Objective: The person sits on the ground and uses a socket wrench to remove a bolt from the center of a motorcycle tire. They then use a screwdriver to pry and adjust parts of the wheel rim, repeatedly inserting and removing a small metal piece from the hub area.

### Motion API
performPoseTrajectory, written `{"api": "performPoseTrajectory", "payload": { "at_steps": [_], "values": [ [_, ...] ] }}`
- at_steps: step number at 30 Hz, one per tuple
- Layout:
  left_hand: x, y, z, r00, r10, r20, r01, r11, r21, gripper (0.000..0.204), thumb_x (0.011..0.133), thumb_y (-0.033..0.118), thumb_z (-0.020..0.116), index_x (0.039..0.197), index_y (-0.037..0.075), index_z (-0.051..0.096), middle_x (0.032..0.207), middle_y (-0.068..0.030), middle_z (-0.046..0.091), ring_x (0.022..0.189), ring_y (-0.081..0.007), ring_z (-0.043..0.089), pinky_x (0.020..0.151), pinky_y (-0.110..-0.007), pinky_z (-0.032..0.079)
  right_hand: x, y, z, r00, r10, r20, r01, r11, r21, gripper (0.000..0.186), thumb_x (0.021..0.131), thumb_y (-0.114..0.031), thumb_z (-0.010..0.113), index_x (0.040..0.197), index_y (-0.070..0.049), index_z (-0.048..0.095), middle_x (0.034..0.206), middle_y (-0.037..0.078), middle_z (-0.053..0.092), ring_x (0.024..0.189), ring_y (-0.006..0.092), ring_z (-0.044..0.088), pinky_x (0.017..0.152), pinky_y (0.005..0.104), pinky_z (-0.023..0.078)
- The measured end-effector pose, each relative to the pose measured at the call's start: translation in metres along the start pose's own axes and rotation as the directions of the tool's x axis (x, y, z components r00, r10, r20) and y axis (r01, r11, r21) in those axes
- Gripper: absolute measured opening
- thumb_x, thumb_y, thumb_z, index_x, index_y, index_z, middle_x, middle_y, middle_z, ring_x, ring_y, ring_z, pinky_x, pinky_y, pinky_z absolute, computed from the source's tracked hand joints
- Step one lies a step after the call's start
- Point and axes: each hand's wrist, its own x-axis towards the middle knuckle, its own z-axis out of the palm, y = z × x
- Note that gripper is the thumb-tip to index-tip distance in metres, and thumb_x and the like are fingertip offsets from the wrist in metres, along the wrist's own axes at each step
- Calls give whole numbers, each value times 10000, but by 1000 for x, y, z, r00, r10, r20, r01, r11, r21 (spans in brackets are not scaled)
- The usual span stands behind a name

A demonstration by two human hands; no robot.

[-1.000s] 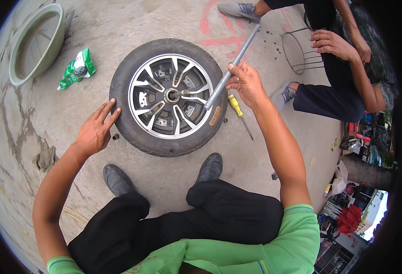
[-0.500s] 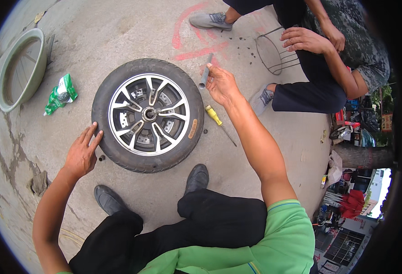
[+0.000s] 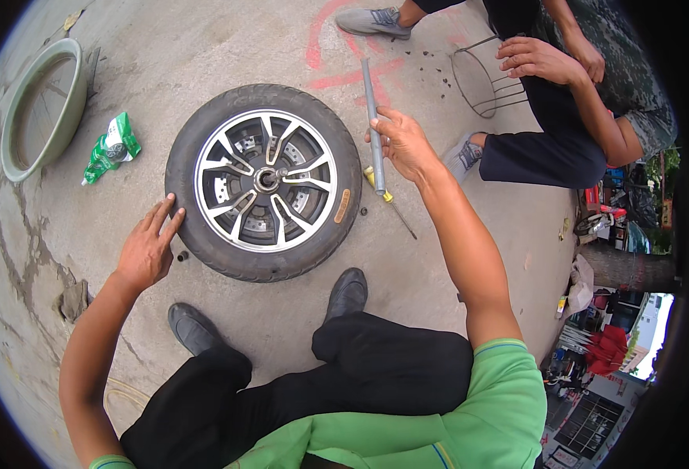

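Note:
A wheel with black tyre [image 3: 211,102] and silver spoked rim lies flat on the concrete, brake disc visible behind the spokes and an axle [image 3: 269,179] at its hub. My left hand [image 3: 149,242] has fingers apart, tips on the tyre's left edge. My right hand [image 3: 399,141] grips a long grey metal pipe [image 3: 368,82], held lengthwise just right of the tyre. A yellow-handled screwdriver [image 3: 386,195] lies beneath the pipe's near end. Small dark cylindrical pieces [image 3: 183,255] lie beside the tyre.
A pale green basin [image 3: 78,94] and green plastic pouch [image 3: 112,148] are left. A co-worker [image 3: 556,156] sits upper right by a wire stand [image 3: 477,105]. A rag [image 3: 73,301] lies lower left; assorted clutter [image 3: 602,352] is far right. My shoes [image 3: 344,289] are below the wheel.
The pipe, slanted across the tyre and rim a second ago, was swung nearly end-on, and now lies lengthwise off the tyre's right side in my right hand. My left hand stays on the tyre.

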Motion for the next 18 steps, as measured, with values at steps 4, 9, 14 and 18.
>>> {"api": "performPoseTrajectory", "payload": {
  "at_steps": [4,9,14,18],
  "values": [
    [2,-1,2,1000,10,-7,-10,1000,1,849,735,-56,634,1536,107,405,1632,-215,311,1418,-409,436,1150,-474,416,-13,24,-31,995,101,10,-89,921,-378,697,945,-133,660,1506,130,340,819,111,706,644,131,645,517,284,492],
    [4,-6,6,999,35,-20,-36,999,-13,851,736,-57,627,1539,111,401,1633,-207,314,1417,-411,434,1148,-473,417,-21,85,-106,990,108,86,6,588,-809,507,879,-142,662,1314,104,570,801,136,711,666,228,678,642,392,540],
    [4,-9,11,999,36,-11,-36,999,-8,875,730,-60,630,1549,121,383,1639,-201,303,1415,-419,430,1154,-476,415,-54,125,-166,975,218,-43,-75,144,-987,311,814,-155,665,1074,15,684,953,211,728,911,372,694,817,457,545],
    [1,-12,15,999,31,-28,-31,999,-12,925,710,-97,639,1561,140,364,1643,-202,291,1407,-429,435,1152,-482,423,-90,158,-207,919,308,-246,-249,-30,-968,281,805,-143,662,1060,-34,712,1050,211,729,1049,371,688,914,446,546]
  ]
}}
